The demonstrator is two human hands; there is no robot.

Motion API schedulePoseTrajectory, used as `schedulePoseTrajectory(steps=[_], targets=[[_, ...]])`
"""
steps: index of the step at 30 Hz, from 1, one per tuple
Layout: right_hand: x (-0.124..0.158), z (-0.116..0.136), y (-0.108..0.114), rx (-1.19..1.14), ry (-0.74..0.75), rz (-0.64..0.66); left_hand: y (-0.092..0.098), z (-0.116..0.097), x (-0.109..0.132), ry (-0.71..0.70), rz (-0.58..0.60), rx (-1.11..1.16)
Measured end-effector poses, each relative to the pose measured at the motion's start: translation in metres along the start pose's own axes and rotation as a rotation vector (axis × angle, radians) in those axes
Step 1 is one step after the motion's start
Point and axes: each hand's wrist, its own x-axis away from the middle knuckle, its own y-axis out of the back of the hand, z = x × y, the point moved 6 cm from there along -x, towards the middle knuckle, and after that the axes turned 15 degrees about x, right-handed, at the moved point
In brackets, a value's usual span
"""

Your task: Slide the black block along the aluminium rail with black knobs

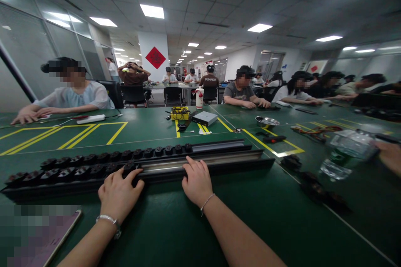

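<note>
Two long black rails lie side by side on the green table, each with a row of black socket-like modules at its left part. My left hand [120,194] has its fingers curled over the rightmost module [129,166] of the near rail [238,168]. Further right, my right hand [198,181] grips the near wall of that same rail, fingers over the top edge and thumb in front. Between the hands the silver inside of the rail shows. Behind it lies the far rail [219,147], with a longer row of modules.
A phone [62,233] lies at the front left. On the right, another person's hand [390,156] is by a blurred clear plastic container [341,154], near loose black modules [322,187]. A metal bowl [267,122], a grey box [205,118] and a bottle [199,98] stand farther back.
</note>
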Motion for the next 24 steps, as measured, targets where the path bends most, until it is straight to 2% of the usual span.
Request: schedulePoseTrajectory(steps=[7, 24], targets=[[0.0000, 0.0003, -0.0008, -0.001, -0.001, 0.010, -0.0019, 0.0007, -0.0014, 0.015, 0.033, -0.003], [-0.0003, 0.0014, 0.0021, -0.002, 0.006, 0.026, -0.0032, -0.0039, 0.0032, -0.040, -0.009, -0.004]])
